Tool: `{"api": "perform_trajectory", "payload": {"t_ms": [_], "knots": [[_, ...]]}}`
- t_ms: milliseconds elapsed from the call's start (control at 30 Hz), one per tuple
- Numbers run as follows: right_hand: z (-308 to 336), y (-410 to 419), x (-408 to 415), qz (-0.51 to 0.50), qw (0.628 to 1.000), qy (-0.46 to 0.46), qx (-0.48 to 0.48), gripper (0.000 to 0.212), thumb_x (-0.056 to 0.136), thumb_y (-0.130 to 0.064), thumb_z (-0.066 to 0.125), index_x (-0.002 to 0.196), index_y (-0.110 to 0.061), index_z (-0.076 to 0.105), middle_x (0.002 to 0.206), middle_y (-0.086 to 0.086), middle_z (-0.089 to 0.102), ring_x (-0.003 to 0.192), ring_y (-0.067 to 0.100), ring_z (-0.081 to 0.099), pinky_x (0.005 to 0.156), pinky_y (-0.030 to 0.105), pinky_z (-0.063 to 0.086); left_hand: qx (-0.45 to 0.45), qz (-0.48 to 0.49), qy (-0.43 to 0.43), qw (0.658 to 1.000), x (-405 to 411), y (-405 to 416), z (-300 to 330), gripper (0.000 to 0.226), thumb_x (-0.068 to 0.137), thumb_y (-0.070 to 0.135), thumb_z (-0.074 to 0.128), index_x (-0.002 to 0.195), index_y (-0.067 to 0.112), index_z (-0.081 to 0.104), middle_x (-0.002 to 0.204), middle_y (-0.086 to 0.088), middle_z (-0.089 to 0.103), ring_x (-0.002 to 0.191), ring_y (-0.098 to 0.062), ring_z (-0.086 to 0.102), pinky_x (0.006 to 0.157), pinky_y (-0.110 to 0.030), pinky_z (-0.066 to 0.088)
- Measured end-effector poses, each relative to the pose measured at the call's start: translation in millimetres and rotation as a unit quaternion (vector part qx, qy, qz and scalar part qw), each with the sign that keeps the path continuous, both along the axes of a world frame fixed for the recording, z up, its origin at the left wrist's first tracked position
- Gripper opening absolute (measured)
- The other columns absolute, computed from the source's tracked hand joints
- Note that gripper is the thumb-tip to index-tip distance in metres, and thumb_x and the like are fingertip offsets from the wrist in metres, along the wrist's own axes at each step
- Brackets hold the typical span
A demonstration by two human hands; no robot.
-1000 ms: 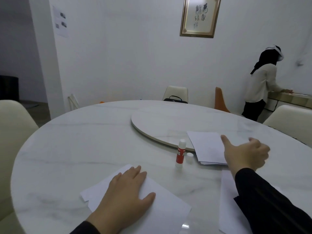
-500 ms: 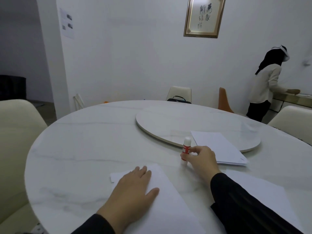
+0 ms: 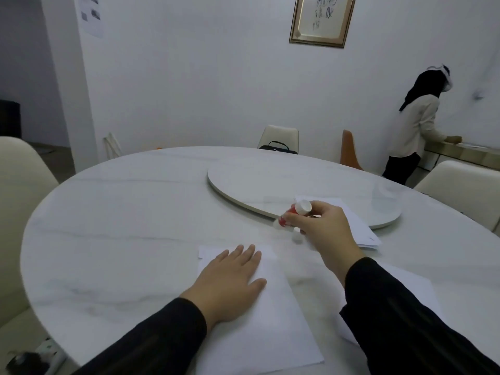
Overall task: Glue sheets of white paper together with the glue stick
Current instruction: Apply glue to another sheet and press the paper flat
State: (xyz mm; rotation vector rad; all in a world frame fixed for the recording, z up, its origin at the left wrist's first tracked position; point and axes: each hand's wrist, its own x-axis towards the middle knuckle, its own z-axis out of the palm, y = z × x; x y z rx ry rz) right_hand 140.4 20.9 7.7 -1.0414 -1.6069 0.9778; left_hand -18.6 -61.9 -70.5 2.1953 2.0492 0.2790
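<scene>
A white sheet of paper (image 3: pixel 273 328) lies on the table in front of me, and my left hand (image 3: pixel 232 280) rests flat on it with fingers spread. My right hand (image 3: pixel 322 231) holds the red and white glue stick (image 3: pixel 293 212) tilted above the table, past the sheet's far right corner. Its small white cap (image 3: pixel 296 236) lies on the table just under that hand. A stack of white paper (image 3: pixel 359 226) sits half on the turntable behind my right hand. Another white sheet (image 3: pixel 411 290) lies under my right forearm.
The round marble table (image 3: pixel 130 226) carries a raised turntable (image 3: pixel 270 182) at its middle. Cream chairs (image 3: pixel 468 190) stand at left, right and far side, with an orange one (image 3: pixel 349 152). A person (image 3: pixel 416 125) stands at a counter at far right.
My right hand left the paper stack, closed on the standing glue stick and lifted it, tilted, off the table. My left hand has stayed flat on the sheet.
</scene>
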Motion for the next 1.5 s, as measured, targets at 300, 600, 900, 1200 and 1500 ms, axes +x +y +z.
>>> {"api": "perform_trajectory", "payload": {"t_ms": [300, 600, 900, 1200, 1500], "knots": [[-36.0, -0.3, -23.9, 0.023, 0.996, -0.083, 0.003, 0.01, 0.09, -0.015, 0.059, 0.08, -0.013, 0.058, 0.072, 0.0, 0.066, 0.054, 0.009, 0.062, 0.054, 0.018, 0.052, 0.0, 0.001, -0.004, 1.0, -0.9, 0.7, -2.1, 0.061, 0.095, 0.046, 0.019, 0.15, 0.025, 0.0, 0.16, 0.009, -0.005, 0.145, -0.007, -0.008, 0.114, -0.026, -0.006], [-28.1, -12.9, -13.6, 0.051, 0.973, -0.22, 0.047, 0.004, 0.09, -0.016, 0.056, 0.09, -0.013, 0.058, 0.087, 0.0, 0.064, 0.078, 0.022, 0.061, 0.081, 0.04, 0.053, -0.016, 0.004, -0.002, 1.0, -1.1, 0.8, -0.5, 0.061, 0.096, 0.046, 0.02, 0.15, 0.025, 0.001, 0.16, 0.008, -0.005, 0.146, -0.008, -0.007, 0.116, -0.028, -0.005], [-25.5, -76.6, 42.7, 0.116, 0.961, -0.247, 0.053, 0.006, 0.089, -0.02, 0.061, 0.087, -0.026, 0.061, 0.078, -0.005, 0.067, 0.058, 0.004, 0.059, 0.058, 0.017, 0.043, -0.015, 0.009, -0.001, 1.0, -0.7, 0.4, 1.2, 0.06, 0.096, 0.046, 0.021, 0.15, 0.026, 0.003, 0.16, 0.008, -0.002, 0.146, -0.008, -0.003, 0.117, -0.028, -0.002], [-29.6, -111.2, 88.4, 0.16, 0.967, -0.197, 0.005, 0.01, 0.09, -0.013, 0.058, 0.087, -0.02, 0.063, 0.059, -0.004, 0.062, 0.05, 0.006, 0.053, 0.053, 0.017, 0.043, -0.052, 0.013, 0.004, 0.999, -1.8, 1.5, 8.5, 0.062, 0.096, 0.047, 0.022, 0.15, 0.024, 0.003, 0.16, 0.007, -0.003, 0.146, -0.009, -0.004, 0.117, -0.03, -0.001], [-0.7, -103.5, 116.8, 0.039, 0.975, 0.208, -0.061, 0.023, 0.079, -0.025, 0.064, 0.096, -0.012, 0.071, 0.073, 0.007, 0.067, 0.055, 0.013, 0.057, 0.05, 0.019, 0.05, 0.077, 0.124, -0.001, 0.989, -4.9, -25.4, 26.5, 0.057, 0.093, 0.048, 0.038, 0.142, 0.02, 0.032, 0.154, -0.002, 0.026, 0.142, -0.018, 0.02, 0.113, -0.035, 0.02]]}}
